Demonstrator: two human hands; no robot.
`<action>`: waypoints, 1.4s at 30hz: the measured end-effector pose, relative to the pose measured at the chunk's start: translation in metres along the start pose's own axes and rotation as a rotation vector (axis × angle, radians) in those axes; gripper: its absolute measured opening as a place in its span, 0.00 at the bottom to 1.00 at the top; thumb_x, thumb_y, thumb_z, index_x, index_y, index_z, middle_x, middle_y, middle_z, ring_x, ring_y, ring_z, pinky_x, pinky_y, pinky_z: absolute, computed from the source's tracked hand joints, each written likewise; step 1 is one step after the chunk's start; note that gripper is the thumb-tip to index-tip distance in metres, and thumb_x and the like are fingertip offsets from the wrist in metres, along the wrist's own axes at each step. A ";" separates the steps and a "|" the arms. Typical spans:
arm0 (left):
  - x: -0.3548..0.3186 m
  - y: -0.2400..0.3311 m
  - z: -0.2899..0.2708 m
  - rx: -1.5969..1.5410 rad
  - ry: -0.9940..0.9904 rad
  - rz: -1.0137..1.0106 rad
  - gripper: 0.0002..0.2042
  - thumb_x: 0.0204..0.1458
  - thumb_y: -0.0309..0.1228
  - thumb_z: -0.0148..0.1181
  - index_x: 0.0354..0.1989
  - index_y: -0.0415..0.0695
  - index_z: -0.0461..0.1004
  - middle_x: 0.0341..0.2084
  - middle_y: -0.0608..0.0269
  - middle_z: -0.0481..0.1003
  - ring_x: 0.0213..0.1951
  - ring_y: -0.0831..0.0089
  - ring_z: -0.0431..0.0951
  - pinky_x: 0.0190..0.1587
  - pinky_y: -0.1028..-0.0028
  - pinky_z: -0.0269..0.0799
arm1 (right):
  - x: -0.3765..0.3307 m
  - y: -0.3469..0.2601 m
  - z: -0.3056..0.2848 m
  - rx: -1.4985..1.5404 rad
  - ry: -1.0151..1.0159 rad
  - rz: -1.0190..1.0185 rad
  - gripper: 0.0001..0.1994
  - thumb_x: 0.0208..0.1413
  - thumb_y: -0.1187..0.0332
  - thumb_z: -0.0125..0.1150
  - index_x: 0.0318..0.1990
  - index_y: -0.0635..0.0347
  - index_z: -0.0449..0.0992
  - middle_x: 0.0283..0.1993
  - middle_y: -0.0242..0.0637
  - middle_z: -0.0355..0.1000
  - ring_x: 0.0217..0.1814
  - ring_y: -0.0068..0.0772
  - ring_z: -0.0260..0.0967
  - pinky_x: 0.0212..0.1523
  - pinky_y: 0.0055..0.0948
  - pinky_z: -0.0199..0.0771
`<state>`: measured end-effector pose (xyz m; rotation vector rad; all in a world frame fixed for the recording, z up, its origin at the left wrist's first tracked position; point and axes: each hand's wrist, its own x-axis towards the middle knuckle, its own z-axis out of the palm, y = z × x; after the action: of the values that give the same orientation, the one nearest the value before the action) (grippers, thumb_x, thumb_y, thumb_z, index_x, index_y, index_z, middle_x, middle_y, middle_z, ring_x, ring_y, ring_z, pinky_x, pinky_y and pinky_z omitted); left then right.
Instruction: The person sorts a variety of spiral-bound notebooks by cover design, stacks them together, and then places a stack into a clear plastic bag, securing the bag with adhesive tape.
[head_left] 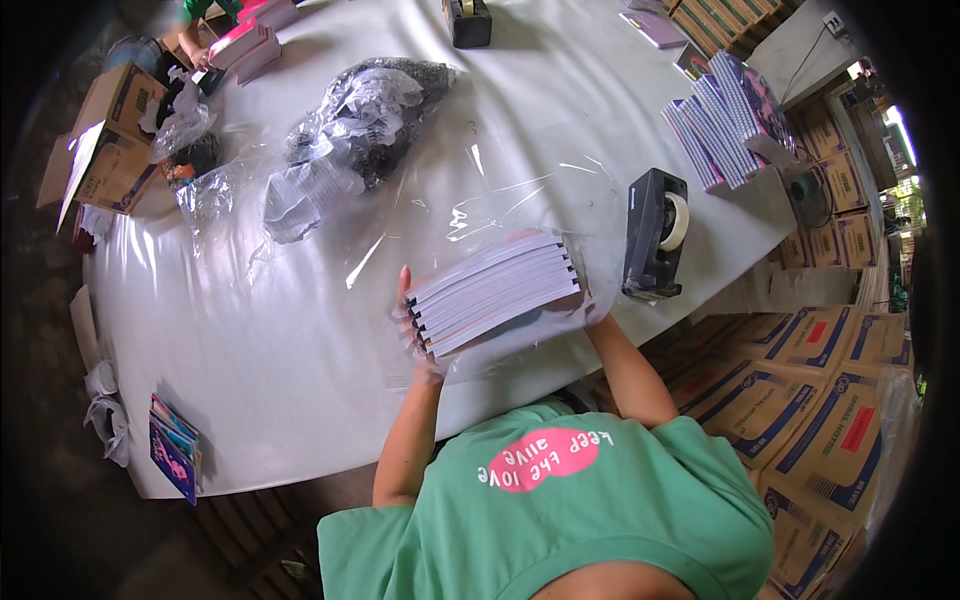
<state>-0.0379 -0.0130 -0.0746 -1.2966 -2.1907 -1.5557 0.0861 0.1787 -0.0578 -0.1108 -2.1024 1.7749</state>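
I hold a stack of several thin notebooks [495, 288] with white page edges, tilted up on a clear plastic sheet [500, 205] that lies on the white table [300, 330]. My left hand [408, 325] grips the stack's left end, fingers spread along it. The right end sits under my right hand [597, 310], which is mostly hidden behind the stack and the plastic.
A black tape dispenser [655, 232] stands just right of the stack. More notebooks [722, 118] are fanned at the far right. Crumpled plastic bags [350, 140] lie behind, another dispenser [467, 20] at the far edge. Cardboard boxes [820, 400] are stacked at right. Another person's hand [200, 55] works at top left.
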 end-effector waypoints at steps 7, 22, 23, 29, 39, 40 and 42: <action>0.022 0.047 -0.051 0.140 0.204 0.470 0.31 0.32 0.32 0.74 0.48 0.43 0.67 0.45 0.59 0.66 0.46 0.65 0.68 0.41 0.68 0.66 | -0.026 -0.083 -0.003 -0.430 0.337 -0.281 0.37 0.32 0.64 0.75 0.56 0.56 0.68 0.63 0.47 0.57 0.68 0.45 0.49 0.66 0.40 0.46; 0.099 0.093 -0.101 0.230 -0.732 0.471 0.40 0.31 0.42 0.69 0.60 0.60 0.61 0.62 0.81 0.57 0.54 0.79 0.66 0.52 0.57 0.53 | -0.012 -0.142 0.007 -0.922 -0.034 -0.127 0.32 0.35 0.70 0.68 0.54 0.37 0.70 0.62 0.23 0.59 0.68 0.33 0.50 0.68 0.51 0.40; 0.106 0.099 -0.104 0.249 -0.786 0.495 0.40 0.31 0.43 0.69 0.60 0.59 0.62 0.62 0.80 0.57 0.54 0.79 0.65 0.52 0.57 0.54 | -0.012 -0.145 0.009 -0.939 -0.036 -0.115 0.33 0.35 0.70 0.68 0.55 0.37 0.69 0.62 0.23 0.59 0.68 0.33 0.50 0.68 0.52 0.40; 0.125 0.104 -0.102 0.267 -1.022 0.375 0.42 0.29 0.51 0.68 0.60 0.65 0.61 0.63 0.79 0.54 0.55 0.76 0.63 0.54 0.51 0.53 | -0.017 -0.162 0.002 -0.740 -0.164 0.066 0.38 0.35 0.68 0.71 0.60 0.42 0.64 0.70 0.31 0.45 0.72 0.39 0.40 0.68 0.49 0.43; 0.132 0.110 -0.106 0.571 -1.037 0.369 0.49 0.16 0.54 0.72 0.58 0.86 0.57 0.66 0.74 0.47 0.68 0.52 0.34 0.60 0.38 0.20 | -0.124 -0.082 -0.124 -0.346 0.933 0.846 0.22 0.51 0.45 0.57 0.42 0.53 0.74 0.45 0.30 0.69 0.34 0.23 0.56 0.30 0.25 0.59; 0.132 0.109 -0.105 0.571 -1.034 0.369 0.49 0.15 0.54 0.73 0.58 0.86 0.56 0.66 0.74 0.47 0.68 0.52 0.34 0.60 0.38 0.19 | -0.122 -0.084 -0.125 -0.197 0.880 0.957 0.22 0.51 0.44 0.56 0.40 0.51 0.75 0.44 0.28 0.69 0.34 0.22 0.55 0.29 0.23 0.57; 0.132 0.106 -0.104 0.563 -1.020 0.395 0.50 0.15 0.54 0.73 0.58 0.86 0.56 0.66 0.70 0.47 0.68 0.52 0.34 0.60 0.38 0.19 | -0.121 -0.079 -0.124 -0.064 0.888 0.878 0.19 0.51 0.45 0.57 0.38 0.50 0.76 0.42 0.25 0.69 0.36 0.20 0.55 0.33 0.23 0.55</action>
<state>-0.0773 -0.0179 0.1198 -2.3680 -2.2859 -0.0304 0.2543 0.2417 0.0045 -1.6948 -1.4766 1.5411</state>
